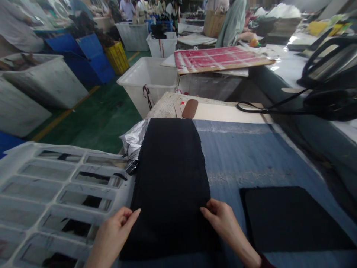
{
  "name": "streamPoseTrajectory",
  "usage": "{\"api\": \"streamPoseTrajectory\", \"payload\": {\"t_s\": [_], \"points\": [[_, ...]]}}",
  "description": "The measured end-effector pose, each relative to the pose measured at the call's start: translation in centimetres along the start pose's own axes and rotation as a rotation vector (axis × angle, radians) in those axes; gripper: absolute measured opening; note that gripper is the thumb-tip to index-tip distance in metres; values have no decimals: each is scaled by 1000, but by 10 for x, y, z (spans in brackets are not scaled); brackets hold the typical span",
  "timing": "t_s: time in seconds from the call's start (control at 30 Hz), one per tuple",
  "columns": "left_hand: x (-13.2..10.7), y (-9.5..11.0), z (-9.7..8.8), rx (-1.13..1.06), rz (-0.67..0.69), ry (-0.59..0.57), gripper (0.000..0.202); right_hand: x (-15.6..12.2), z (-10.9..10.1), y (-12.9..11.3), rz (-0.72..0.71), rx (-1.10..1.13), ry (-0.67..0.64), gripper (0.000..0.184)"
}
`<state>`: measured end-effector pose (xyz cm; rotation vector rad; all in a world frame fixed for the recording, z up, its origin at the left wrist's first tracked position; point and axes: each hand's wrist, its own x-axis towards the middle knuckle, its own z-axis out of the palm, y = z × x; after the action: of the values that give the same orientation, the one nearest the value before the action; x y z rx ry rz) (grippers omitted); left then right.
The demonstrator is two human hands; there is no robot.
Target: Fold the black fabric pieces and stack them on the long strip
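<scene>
View from the head camera over a blue-covered worktop (251, 156). A long strip of black cloth (173, 167) lies flat on it, running away from the person, its far end reaching a pale card (231, 111) that carries a brown oval piece (190, 108). The left hand (114, 234) holds the near left edge of the black cloth, with thumb and forefinger closed in a pinch on it; its fingers (131, 215) lie narrow, not spread. The right hand (223, 219) takes the near right edge of the black cloth in the same way, fingers (208, 213) drawn together on the fabric. Right of the black cloth, apart from it, lies a second dark sheet (290, 219). Left of the black cloth, just beside it, stands a white slotted crate (55, 186); a crumpled silvery bag (134, 137) touches the cloth's left edge farther up. A black cable (259, 110) loops beyond the cloth's far right corner.

Risks, as judged from this layout: the cloth's right edge looks frayed, so an uneven pull by one hand could skew the strip or shed threads. The left edge sits against the crate and bag; dragging the cloth that way could snag it on the crate's slots. A pinch this light may slip.
</scene>
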<state>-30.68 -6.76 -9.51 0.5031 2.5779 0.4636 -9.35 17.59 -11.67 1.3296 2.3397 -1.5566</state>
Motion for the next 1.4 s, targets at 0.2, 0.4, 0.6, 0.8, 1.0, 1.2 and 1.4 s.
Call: {"api": "streamPoseTrajectory", "payload": {"t_s": [0.2,0.4,0.6,0.8,1.0,1.2,1.4], "points": [[0,-7,4,52,9,29,44,-1,-2,-5,8,-24,13,19],[-3,-6,9,87,257,345,37,0,-3,-12,8,-112,52,14],[0,-7,17,86,594,426,24,-1,-8,-9,-14,-315,65,10],[1,-10,16,99,603,410,21,7,-22,-17,-229,-453,153,11],[0,-6,14,72,594,406,21,27,-17,-37,-339,-478,162,12],[1,-7,16,55,547,365,21,37,-17,-37,-344,-510,96,11],[0,-4,14,38,514,358,22,37,-17,-34,-324,-495,83,5]]}}
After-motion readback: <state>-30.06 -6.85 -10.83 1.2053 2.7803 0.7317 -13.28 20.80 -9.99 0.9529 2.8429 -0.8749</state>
